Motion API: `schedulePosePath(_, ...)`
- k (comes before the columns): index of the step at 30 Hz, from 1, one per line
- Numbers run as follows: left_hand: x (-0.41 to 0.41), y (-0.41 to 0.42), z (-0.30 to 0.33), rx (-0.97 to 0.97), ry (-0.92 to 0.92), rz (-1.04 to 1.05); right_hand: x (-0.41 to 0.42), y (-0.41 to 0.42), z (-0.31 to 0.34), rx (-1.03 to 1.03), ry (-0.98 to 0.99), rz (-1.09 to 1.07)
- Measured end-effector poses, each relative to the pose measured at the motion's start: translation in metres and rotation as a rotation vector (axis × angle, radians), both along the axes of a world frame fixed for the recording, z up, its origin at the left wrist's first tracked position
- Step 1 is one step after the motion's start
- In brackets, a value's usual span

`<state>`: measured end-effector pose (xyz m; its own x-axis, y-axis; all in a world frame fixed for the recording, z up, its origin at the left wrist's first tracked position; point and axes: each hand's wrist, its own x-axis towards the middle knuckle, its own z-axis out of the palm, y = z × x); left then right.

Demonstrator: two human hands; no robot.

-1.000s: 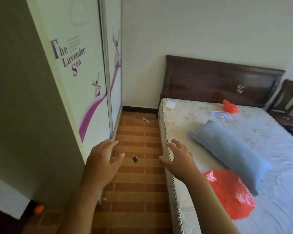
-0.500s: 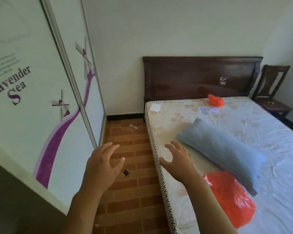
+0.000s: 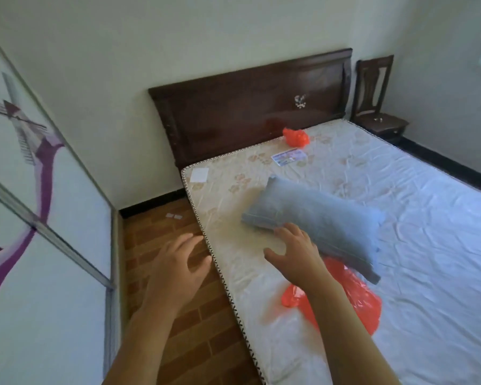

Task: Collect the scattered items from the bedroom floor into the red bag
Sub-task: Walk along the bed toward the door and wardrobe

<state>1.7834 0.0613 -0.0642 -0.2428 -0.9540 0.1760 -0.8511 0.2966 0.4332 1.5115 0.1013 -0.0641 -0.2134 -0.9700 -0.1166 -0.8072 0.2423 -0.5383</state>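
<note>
Head view: I hold both hands spread and empty — left hand (image 3: 175,269) over the floor beside the mattress (image 3: 400,218), right hand (image 3: 297,257) above it. The red bag (image 3: 353,304) lies on the mattress; two white scraps (image 3: 174,216) near its head corner. I judge fetching the bag comes next.

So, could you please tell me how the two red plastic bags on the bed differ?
The near red bag lies spread flat and looks larger; the far red bag is bunched into a small lump. The near one is partly under the blue pillow; the far one sits uncovered by the headboard. Both rest on the mattress.
</note>
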Motion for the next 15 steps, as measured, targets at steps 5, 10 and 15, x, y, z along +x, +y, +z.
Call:
schedulePosePath(5,-0.094,-0.027,-0.007,0.053,0.020,-0.212,-0.076,0.029,-0.008,0.028,-0.019,-0.243)
schedulePosePath(10,-0.173,-0.040,-0.014,0.107,0.012,-0.421,-0.129,0.065,-0.014,0.020,-0.045,-0.467)
schedulePosePath(15,-0.228,-0.057,-0.023,0.092,0.028,-0.578,-0.161,0.085,-0.019,0.011,-0.045,-0.609)
